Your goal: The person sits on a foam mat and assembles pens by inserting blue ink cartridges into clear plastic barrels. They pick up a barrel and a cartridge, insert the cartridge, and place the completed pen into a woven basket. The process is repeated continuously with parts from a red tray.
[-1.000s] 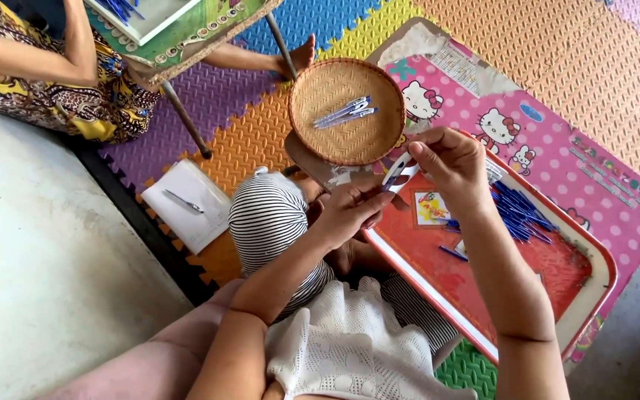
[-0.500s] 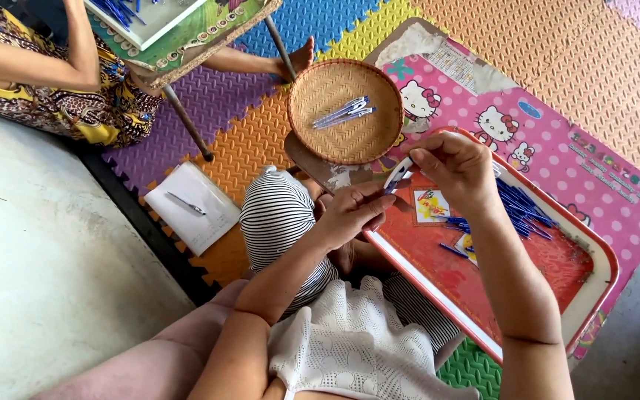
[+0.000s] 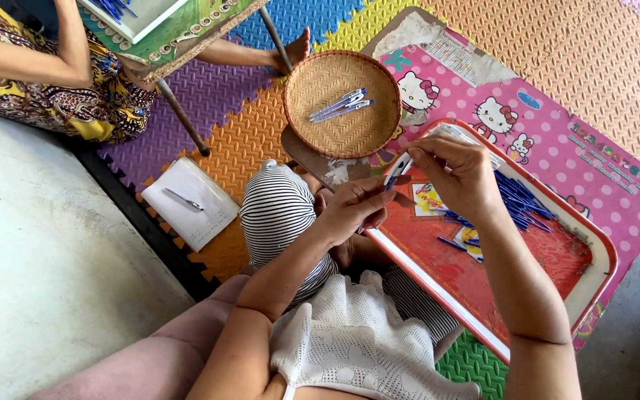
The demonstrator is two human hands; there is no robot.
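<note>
Both my hands meet over the near edge of a red tray (image 3: pixel 590 292). My left hand (image 3: pixel 353 209) and my right hand (image 3: pixel 453 172) pinch the two ends of one white and blue pen (image 3: pixel 396 170), tilted between the fingertips. A heap of thin blue pen parts (image 3: pixel 524 201) lies on the tray just beyond my right hand. A round woven basket (image 3: pixel 327 133) with a few finished pens (image 3: pixel 337 106) sits on the pink low table (image 3: pixel 527 111), up and left of my hands.
A white notebook with a pen (image 3: pixel 190 201) lies on the coloured foam mats (image 3: pixel 224 144) at left. Another person (image 3: pixel 46 74) sits at the top left by a small folding table (image 3: pixel 179 33). Grey concrete floor (image 3: pixel 38 274) fills the left side.
My hands with the pen have shifted slightly up and right over the tray edge; my fingers have regripped the pen. The basket and tray have not moved.
</note>
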